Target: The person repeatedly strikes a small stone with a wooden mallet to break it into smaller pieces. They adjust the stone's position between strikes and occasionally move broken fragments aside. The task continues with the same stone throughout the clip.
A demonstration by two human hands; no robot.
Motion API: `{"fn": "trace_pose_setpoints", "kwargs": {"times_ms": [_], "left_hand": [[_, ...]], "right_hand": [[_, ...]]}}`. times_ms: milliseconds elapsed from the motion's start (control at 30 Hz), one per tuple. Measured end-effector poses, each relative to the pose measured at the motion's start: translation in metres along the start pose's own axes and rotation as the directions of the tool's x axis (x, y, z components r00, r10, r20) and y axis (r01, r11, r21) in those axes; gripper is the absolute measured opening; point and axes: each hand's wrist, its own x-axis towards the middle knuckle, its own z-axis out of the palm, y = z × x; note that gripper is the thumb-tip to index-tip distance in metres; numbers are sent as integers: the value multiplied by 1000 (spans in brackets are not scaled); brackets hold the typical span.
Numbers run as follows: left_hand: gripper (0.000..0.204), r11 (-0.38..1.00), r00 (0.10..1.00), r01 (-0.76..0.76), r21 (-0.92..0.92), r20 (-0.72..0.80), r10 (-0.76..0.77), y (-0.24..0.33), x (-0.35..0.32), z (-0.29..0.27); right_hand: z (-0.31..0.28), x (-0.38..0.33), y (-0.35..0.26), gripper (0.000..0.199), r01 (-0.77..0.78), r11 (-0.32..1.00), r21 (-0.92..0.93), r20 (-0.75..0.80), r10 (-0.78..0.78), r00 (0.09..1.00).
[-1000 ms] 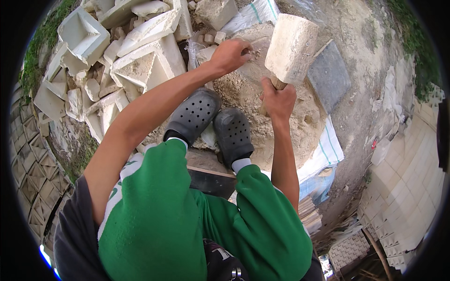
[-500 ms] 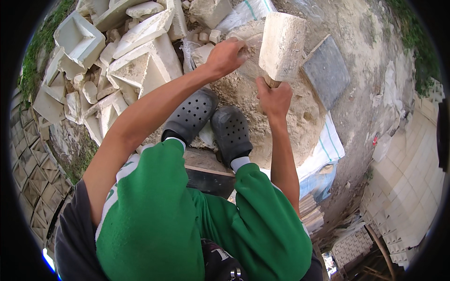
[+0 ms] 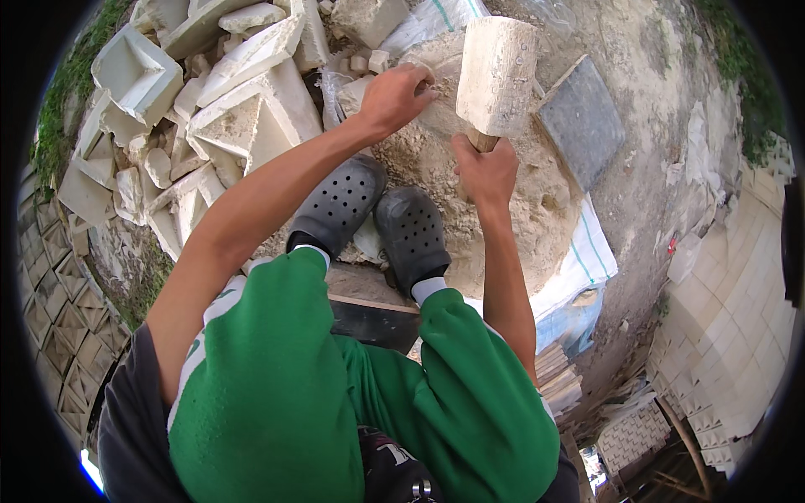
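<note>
My right hand is wrapped around the short wooden handle of a mallet. Its large, pale, dust-coated head stands up above the fist, over a heap of crushed whitish rubble and powder. To the left, my left hand hovers at the heap's far edge with its fingers curled in. Whatever those fingers may hold is hidden. Small pale chunks lie just beyond that hand.
Broken white plaster-like blocks pile up at the left. A grey square slab leans at the heap's right side, above a white woven sack. My grey clogs stand at the near edge. Pale patterned tiles stand far right.
Both hands appear slightly further left in the view, as does most of the scene. The mallet head has tipped a little, and my grip on it is unchanged.
</note>
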Motion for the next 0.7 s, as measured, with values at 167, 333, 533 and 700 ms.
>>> {"fn": "trace_pose_setpoints", "kwargs": {"times_ms": [167, 333, 533, 700], "left_hand": [[21, 998, 998, -58, 11, -33, 58, 0, 1, 0], [20, 999, 997, -40, 30, -60, 41, -4, -5, -4], [19, 998, 1000, 7, 69, -7, -6, -5, -6, -6], [18, 994, 997, -65, 87, -30, 67, -1, -4, -3]], "right_hand": [[14, 6, 8, 46, 45, 999, -10, 9, -45, 999], [7, 10, -3, 50, 41, 993, -109, 40, -37, 999], [-14, 2, -33, 57, -75, 996, -55, 64, 78, 995], [16, 10, 4, 54, -1, 983, -185, 67, 14, 998]]}}
